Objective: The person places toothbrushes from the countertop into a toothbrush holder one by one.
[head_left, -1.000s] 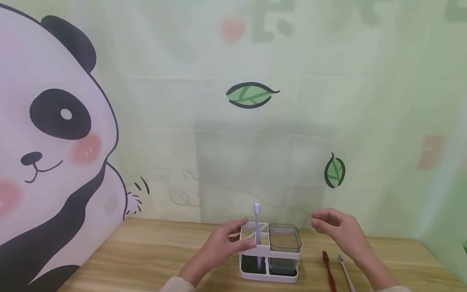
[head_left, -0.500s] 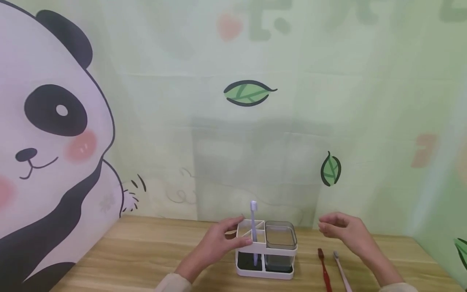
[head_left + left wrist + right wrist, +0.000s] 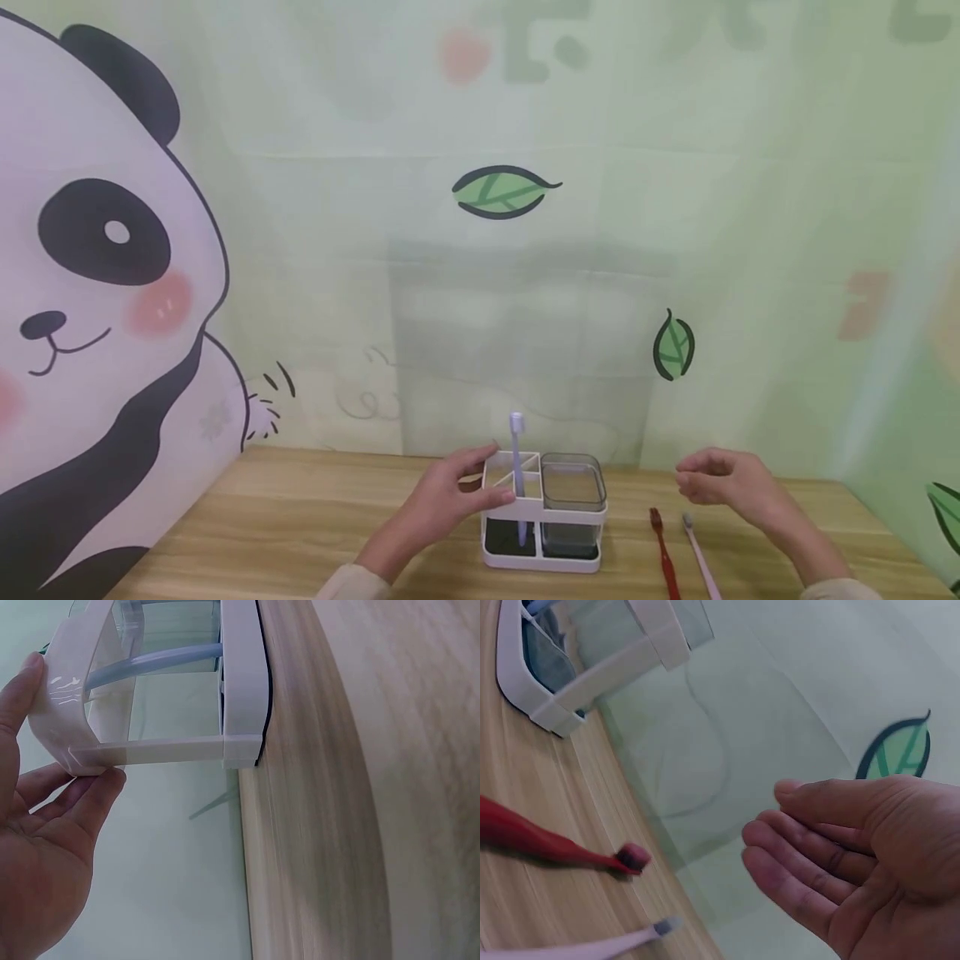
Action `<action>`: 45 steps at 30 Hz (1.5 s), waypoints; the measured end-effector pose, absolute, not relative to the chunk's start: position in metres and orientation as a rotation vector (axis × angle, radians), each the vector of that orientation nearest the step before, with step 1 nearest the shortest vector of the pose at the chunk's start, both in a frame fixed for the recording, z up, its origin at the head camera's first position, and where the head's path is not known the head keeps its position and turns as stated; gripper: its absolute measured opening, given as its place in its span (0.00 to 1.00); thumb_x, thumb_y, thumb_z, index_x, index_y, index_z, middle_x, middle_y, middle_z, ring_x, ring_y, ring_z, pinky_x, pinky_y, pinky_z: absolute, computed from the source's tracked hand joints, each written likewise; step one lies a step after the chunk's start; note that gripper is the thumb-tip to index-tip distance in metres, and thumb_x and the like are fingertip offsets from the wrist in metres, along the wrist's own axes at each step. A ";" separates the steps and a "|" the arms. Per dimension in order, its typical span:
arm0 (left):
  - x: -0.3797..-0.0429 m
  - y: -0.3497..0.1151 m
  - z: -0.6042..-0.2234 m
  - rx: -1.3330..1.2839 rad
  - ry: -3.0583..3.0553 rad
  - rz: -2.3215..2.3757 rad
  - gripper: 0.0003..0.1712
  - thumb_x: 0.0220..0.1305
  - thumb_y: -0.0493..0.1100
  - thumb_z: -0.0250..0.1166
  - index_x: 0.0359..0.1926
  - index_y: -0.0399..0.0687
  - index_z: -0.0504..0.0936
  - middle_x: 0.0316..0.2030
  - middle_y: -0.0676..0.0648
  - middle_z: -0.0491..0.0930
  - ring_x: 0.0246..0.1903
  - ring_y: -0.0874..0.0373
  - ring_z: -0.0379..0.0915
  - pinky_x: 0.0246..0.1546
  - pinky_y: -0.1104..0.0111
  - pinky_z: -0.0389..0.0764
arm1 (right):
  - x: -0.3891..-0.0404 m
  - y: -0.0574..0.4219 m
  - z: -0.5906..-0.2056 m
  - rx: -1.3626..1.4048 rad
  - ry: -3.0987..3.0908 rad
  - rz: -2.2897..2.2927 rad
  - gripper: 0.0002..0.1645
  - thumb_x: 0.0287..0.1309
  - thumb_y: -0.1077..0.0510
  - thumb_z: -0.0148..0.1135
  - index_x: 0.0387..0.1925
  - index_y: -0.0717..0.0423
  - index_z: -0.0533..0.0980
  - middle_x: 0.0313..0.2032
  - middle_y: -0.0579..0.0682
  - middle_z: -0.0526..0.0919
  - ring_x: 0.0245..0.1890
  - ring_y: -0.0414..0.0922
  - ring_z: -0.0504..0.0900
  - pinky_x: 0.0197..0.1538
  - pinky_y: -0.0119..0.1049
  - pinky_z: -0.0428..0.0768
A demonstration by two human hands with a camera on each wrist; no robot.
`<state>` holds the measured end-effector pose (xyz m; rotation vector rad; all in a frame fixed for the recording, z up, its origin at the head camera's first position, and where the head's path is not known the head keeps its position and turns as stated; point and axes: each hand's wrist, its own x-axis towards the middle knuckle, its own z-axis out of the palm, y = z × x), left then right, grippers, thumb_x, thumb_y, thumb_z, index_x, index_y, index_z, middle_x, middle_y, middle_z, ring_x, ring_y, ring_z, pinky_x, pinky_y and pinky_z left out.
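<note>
A white toothbrush holder [image 3: 542, 563] stands on the wooden table, with a lilac toothbrush [image 3: 517, 442] upright in one of its left compartments. A clear cup [image 3: 573, 493] sits in its right side. My left hand [image 3: 442, 497] holds the holder's upper left rim, thumb at the front and fingers behind; the left wrist view shows the white rim [image 3: 67, 697] between them. My right hand [image 3: 731, 483] hovers to the right of the holder, fingers loosely bent, nothing in it. Below it lie a red toothbrush [image 3: 663, 550] and a pale pink toothbrush [image 3: 701, 554], side by side.
The wooden table [image 3: 300, 517] ends at a pale green cloth backdrop [image 3: 322, 217] printed with leaves and a large panda [image 3: 112, 333]. Another backdrop panel closes the right side.
My right hand has drawn away to the right and slightly down, farther from the holder. The left hand keeps its hold on the rim. The head view has shifted slightly.
</note>
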<state>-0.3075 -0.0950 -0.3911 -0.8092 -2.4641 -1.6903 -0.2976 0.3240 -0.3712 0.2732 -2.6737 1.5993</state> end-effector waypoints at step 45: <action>-0.310 -0.096 -0.392 -0.813 -2.477 -1.673 0.43 0.66 0.50 0.78 0.74 0.36 0.73 0.70 0.32 0.72 0.64 0.34 0.76 0.59 0.52 0.85 | -0.303 0.341 -0.413 0.181 -3.052 1.332 0.05 0.65 0.64 0.69 0.39 0.64 0.84 0.33 0.48 0.84 0.34 0.46 0.83 0.39 0.43 0.89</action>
